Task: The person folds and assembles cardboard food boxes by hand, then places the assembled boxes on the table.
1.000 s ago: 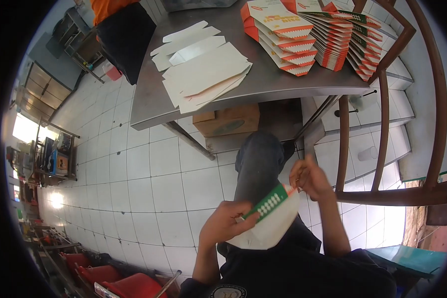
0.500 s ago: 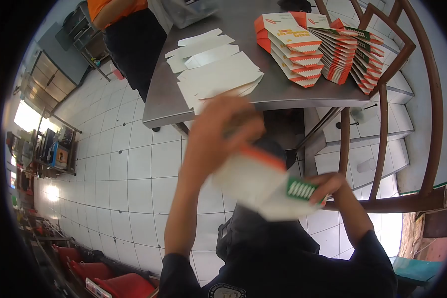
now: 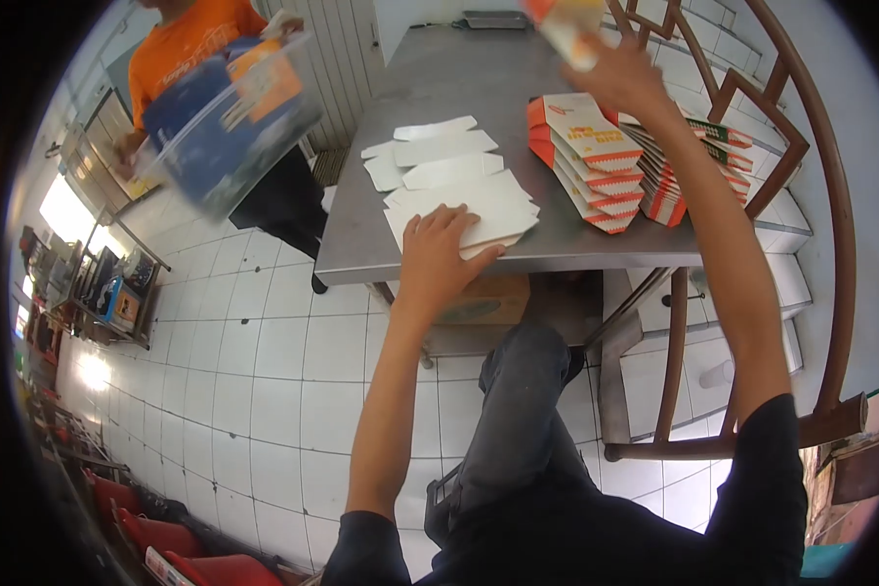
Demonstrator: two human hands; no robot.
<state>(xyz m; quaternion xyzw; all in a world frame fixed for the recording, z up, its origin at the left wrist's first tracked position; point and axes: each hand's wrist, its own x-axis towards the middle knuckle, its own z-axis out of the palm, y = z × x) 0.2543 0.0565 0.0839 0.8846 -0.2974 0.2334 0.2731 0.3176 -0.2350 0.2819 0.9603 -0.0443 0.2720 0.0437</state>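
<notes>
My left hand (image 3: 441, 252) lies with its fingers spread on a pile of flat white cardboard box blanks (image 3: 488, 200) at the table's near edge. More of the pile, with its flaps, reaches away behind that hand. Up at the far right, my right hand (image 3: 620, 80) grips a red, white and yellow paper food box (image 3: 568, 31), blurred and partly cut off by the top of the view. Below the right hand stands a stack of nested printed food boxes (image 3: 596, 146). Further nested boxes (image 3: 666, 200) beside it are partly covered by my right forearm.
A steel table (image 3: 439, 78) bears everything, with a metal tray (image 3: 495, 20) at its far end. Brown stair railings (image 3: 835, 244) rise on the right. At left, a person in an orange shirt (image 3: 181, 59) carries a clear plastic tub (image 3: 230, 127). A carton (image 3: 488, 300) sits under the table.
My right hand has carried the box from my lap up beyond the stacks. My left hand has let go of it and come down on the blanks. The other person now shows a tub.
</notes>
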